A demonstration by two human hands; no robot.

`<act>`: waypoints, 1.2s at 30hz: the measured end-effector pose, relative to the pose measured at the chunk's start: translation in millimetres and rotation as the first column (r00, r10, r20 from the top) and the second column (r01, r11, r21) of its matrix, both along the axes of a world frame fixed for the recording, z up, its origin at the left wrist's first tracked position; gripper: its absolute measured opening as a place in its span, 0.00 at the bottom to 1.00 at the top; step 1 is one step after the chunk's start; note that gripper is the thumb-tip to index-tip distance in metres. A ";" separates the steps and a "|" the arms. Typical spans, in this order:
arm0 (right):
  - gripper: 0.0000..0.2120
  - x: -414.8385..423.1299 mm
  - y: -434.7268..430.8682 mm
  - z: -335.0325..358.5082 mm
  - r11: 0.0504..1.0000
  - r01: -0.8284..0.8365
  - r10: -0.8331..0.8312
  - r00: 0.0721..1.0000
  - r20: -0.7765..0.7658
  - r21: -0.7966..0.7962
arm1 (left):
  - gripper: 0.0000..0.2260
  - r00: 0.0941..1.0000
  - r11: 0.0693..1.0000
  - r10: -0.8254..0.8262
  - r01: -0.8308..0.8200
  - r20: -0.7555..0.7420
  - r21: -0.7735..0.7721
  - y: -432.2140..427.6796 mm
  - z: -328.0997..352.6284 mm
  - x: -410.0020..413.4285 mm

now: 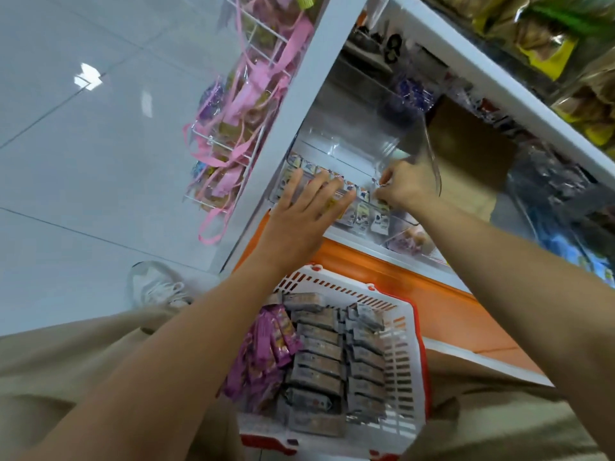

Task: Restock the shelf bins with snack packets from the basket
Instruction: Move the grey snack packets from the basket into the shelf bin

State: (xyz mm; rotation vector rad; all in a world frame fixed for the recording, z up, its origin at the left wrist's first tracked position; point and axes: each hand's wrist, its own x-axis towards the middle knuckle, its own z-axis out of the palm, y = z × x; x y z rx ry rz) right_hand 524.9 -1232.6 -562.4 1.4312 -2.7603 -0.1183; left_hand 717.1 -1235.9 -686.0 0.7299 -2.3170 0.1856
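Left hand [309, 207]: fingers straight and spread, lying flat across the row of packets [364, 219] standing in the clear bin [349, 151]. It grips nothing.

Right hand [404, 189]: at the right end of the same row, fingers curled, pinching the top edge of one packet there. The hands are apart, both over the bin's front.

Below the bin, between my knees: basket [411, 361], white with slotted walls. Grey packets [319, 361] lie stacked in two columns inside it; purple packets [266, 354] lie along its left side.

Left of the bin: a wire rack [233, 148] holding pink-ribboned bags. Right of the bin: a brown box [466, 154] on the same shelf.
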 end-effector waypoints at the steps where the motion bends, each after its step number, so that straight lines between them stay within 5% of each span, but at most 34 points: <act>1: 0.12 2.6 -1.0 -1.0 0.999 0.009 -0.009 1.000 -0.008 0.036 | 0.39 1.000 1.000 0.001 -0.001 0.001 -0.002 0.2 -0.4 -0.3; 18: 0.12 10.4 0.0 4.9 0.969 -0.040 0.029 0.998 0.048 0.243 | 0.39 0.998 0.999 0.024 -0.026 0.064 0.033 5.1 7.8 3.7; 23: 0.10 17.7 15.3 18.0 0.998 -0.057 0.061 0.959 0.277 -0.022 | 0.38 0.989 0.993 0.051 -0.065 0.138 0.103 13.7 16.5 4.9; 26: 0.07 27.3 36.6 27.3 0.964 -0.127 0.234 0.827 0.511 -0.235 | 0.37 0.981 0.983 0.084 -0.110 0.172 0.149 23.9 20.1 4.3; 30: 0.10 31.9 66.8 22.1 0.832 -0.339 0.522 0.746 0.413 -0.438 | 0.38 0.986 0.974 0.124 -0.143 0.115 0.178 41.9 7.4 2.6; 36: 0.09 20.9 111.8 -5.3 0.772 -0.305 0.607 0.616 0.503 -0.558 | 0.27 0.989 0.991 0.006 -0.025 0.148 0.130 62.2 -18.8 -3.9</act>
